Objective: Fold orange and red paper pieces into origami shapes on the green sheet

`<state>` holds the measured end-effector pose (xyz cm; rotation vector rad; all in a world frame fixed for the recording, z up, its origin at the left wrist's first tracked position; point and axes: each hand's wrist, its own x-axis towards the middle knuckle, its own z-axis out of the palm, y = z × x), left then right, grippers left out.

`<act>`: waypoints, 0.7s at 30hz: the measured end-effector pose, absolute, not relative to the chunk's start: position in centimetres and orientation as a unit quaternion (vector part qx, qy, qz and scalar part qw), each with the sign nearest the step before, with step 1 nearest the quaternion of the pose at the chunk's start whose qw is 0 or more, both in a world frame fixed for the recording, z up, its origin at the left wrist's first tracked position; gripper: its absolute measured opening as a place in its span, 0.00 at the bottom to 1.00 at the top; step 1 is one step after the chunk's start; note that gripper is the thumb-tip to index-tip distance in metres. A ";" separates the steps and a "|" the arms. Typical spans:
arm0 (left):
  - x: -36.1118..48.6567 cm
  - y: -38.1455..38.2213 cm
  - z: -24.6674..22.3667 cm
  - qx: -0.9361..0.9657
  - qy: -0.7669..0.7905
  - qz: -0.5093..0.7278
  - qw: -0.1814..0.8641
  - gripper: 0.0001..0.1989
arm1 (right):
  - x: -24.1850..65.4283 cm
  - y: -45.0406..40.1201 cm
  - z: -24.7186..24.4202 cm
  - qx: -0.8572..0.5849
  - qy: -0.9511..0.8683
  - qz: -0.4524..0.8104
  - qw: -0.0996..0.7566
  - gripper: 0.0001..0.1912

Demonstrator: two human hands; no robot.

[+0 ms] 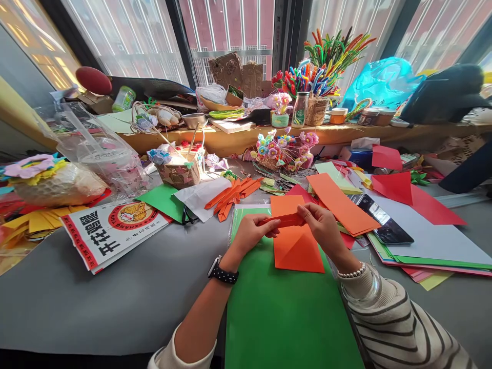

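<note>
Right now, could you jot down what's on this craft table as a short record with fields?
left hand: pinches one end of the folded orange strip
right hand: pinches the strip's other end
under the hands: orange sheet lying on a green sheet
right of hands: black phone on stacked coloured papers
behind hands: pile of folded orange strips
left side: printed paper bag

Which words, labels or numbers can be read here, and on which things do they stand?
White paper bag: big black Chinese characters upside down and a round red emblem, lettering too blurred to read.
Jar: round green logo, unreadable.
Phone: dark screen, no text.
</note>
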<state>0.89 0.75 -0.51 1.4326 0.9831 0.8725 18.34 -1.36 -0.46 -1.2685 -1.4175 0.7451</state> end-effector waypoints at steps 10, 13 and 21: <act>0.8 0.6 -0.4 0.609 0.411 0.383 0.559 0.10 | 17.7 -1.5 -0.6 -0.485 -0.625 0.419 0.445 0.12; 0.9 0.7 -0.3 0.600 0.414 0.406 0.551 0.10 | 17.6 -1.6 -0.6 -0.493 -0.605 0.425 0.460 0.11; 0.7 1.0 -0.5 0.560 0.410 0.447 0.565 0.11 | 17.8 -1.2 -0.9 -0.472 -0.557 0.460 0.505 0.10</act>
